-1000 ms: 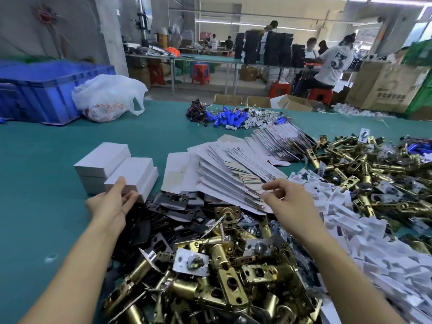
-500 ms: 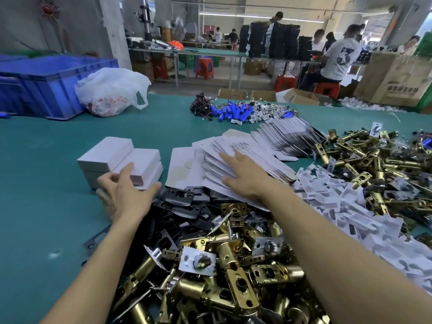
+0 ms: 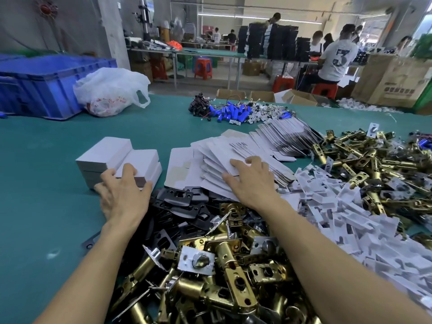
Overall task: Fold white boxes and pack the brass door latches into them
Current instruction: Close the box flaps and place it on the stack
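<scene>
Now at a teal counter (image 3: 46, 206), a worker's right hand (image 3: 252, 181) lies flat, fingers straight, on fanned flat box blanks (image 3: 217, 153). The left hand (image 3: 124, 195) rests spread on folded white boxes (image 3: 109, 153). Brass door latches (image 3: 222, 277) lie heaped just below. Several blanks may slide off together. Legible: "3" on a distant shirt (image 3: 339, 59); carton (image 3: 397, 87) print is blurred.

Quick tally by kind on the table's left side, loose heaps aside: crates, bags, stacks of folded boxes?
Blue crate: 1
White plastic bag: 1
Stacks of folded white boxes: 2
Total: 4
</scene>
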Demonstrator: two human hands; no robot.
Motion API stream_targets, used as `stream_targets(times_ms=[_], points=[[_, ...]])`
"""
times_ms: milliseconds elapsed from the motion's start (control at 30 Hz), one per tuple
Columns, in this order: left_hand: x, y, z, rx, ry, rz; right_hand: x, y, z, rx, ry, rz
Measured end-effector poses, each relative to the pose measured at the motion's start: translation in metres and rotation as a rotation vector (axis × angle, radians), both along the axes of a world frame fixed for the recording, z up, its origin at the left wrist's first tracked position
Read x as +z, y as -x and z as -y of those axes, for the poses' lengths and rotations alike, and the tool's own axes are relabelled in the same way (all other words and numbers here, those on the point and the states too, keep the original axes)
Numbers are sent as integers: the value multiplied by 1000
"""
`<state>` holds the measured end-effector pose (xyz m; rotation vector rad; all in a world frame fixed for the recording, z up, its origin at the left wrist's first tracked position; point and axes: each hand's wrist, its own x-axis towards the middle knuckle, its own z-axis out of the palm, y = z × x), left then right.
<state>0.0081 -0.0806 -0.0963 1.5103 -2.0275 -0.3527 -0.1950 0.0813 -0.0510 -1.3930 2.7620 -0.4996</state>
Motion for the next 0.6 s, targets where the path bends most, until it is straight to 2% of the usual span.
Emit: stream_targets(times_ms=[100, 333, 467, 600], points=[[0, 0, 0, 10, 3, 24, 3, 3, -1, 21, -20, 78], [-7, -1, 4, 17, -1, -49, 13, -5, -12, 11, 85, 6], [-5, -1, 3, 47, 48, -41, 20, -9, -17, 1, 128, 39], [7, 10, -15, -36, 238, -36, 27, -11, -22, -23, 137, -188]])
